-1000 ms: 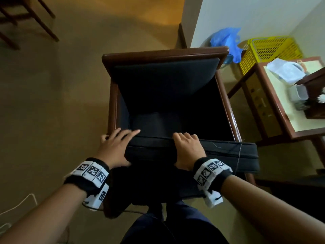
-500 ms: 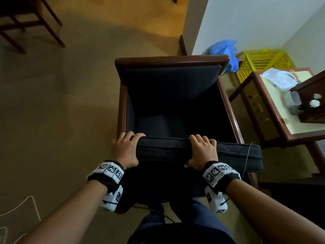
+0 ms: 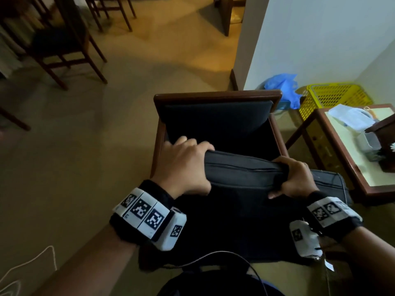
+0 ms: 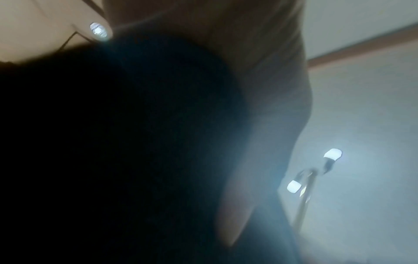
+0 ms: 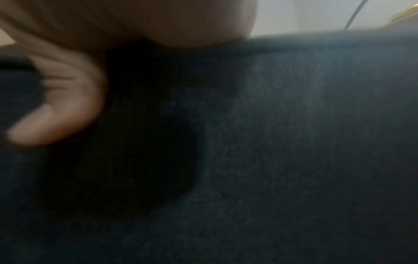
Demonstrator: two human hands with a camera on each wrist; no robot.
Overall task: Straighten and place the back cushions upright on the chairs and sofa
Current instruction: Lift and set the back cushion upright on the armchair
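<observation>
A dark back cushion (image 3: pixel 241 174) is held up over the near side of a wooden armchair (image 3: pixel 215 96). My left hand (image 3: pixel 186 159) grips its upper left edge, fingers curled over the top. My right hand (image 3: pixel 292 176) grips the top edge further right, thumb underneath. The cushion's left end sits higher than its right end (image 3: pixel 329 182). In the right wrist view dark cushion fabric (image 5: pixel 271 142) fills the picture beside my thumb (image 5: pixel 56 110). The left wrist view shows dark fabric (image 4: pixel 113 142) and part of my hand. Another dark cushion (image 3: pixel 215 118) lies sloped inside the chair at its far side.
A wooden side table (image 3: pixel 350 150) with a white bag and small items stands right of the chair. A yellow basket (image 3: pixel 335 97) and a blue bag (image 3: pixel 282 86) sit against the white wall. Dining chairs (image 3: pixel 62 45) stand at the far left. Bare floor lies left.
Both hands have curled tighter round the cushion's top edge and lifted it, the left end rising most. The head view has tilted up, showing more of the room.
</observation>
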